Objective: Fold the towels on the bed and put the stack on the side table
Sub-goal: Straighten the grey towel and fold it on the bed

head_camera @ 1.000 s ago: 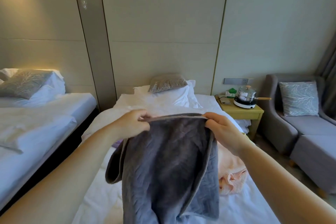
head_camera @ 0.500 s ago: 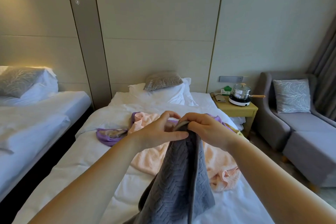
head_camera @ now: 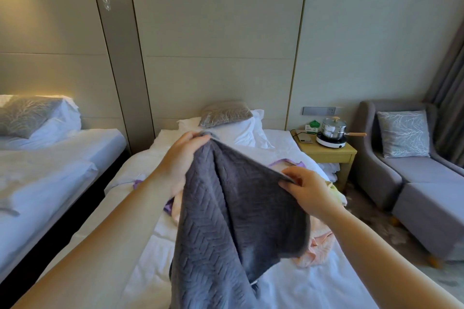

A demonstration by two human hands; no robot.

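Head view, the only view.

- Grey towel [head_camera: 226,221]: held up off the bed [head_camera: 301,286], hanging in a peaked drape from frame centre down to 6 o'clock. Herringbone weave. Its lower end runs out of frame, so I cannot tell whether it touches the sheet.
- Left hand [head_camera: 183,158]: fingers curled, gripping the towel's gathered top at the peak, 12 o'clock of the cloth.
- Right hand [head_camera: 306,190]: thumb and fingers pinching the hem lower down, at 3 o'clock of the cloth. Hands apart, with the hem sloping between them.
- Pink towel [head_camera: 319,248]: crumpled on the bed behind the grey one, showing at 4 o'clock. Purple towel [head_camera: 288,162] peeks out at 1 o'clock and again near the left forearm. Both unfolded.
- Side table [head_camera: 329,154]: at 2 o'clock, just beside the bed head. It carries a steel pot [head_camera: 331,128] on a white hotplate [head_camera: 331,143] and small items at the back. No towels on it.

Step in hand, as I judge it: first towel, mid-fold; the hands seem to be sorting out corners and hem. No stack exists yet, so the task is early.

Next move calls for: getting two matching corners in hand, squaring the hem level, then laying the towel on free sheet toward 6 o'clock, clear of the pink heap, to press the fold flat. The table's bare top looks limited to its front edge; the stack needs to be compact.
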